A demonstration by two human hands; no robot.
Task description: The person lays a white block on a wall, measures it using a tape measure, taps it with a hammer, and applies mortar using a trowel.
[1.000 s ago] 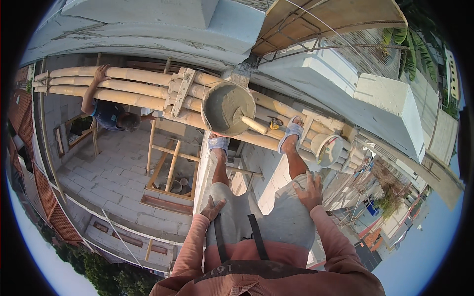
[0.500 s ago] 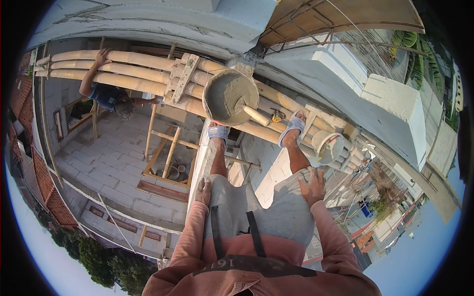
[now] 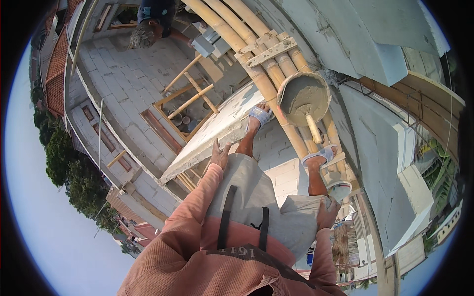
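My left hand (image 3: 219, 155) holds nothing; its fingers are stretched out and apart beside my left knee, near the top of a white wall (image 3: 217, 133). My right hand (image 3: 327, 215) rests on my bent right knee over the grey shorts (image 3: 299, 217), fingers spread across the cloth. Ahead of my feet, a round tub of wet grey mortar (image 3: 302, 93) stands on lashed bamboo poles (image 3: 269, 96). A tool with a pale wooden handle (image 3: 313, 128) leans out of the mortar; its head is sunk in it. Neither hand touches the tub.
My sandalled left foot (image 3: 259, 114) is on the wall's edge, my right sandal (image 3: 318, 156) on the bamboo. A smaller bucket (image 3: 339, 189) stands beyond it. Lower at upper left, a co-worker (image 3: 158, 22) reaches toward a grey block (image 3: 203, 45). The drop shows a block-walled room (image 3: 118, 74).
My view has turned left, so the scaffold now runs steeply downward to the right. My left hand has lifted off my leg. The co-worker's hand has left the bamboo poles.
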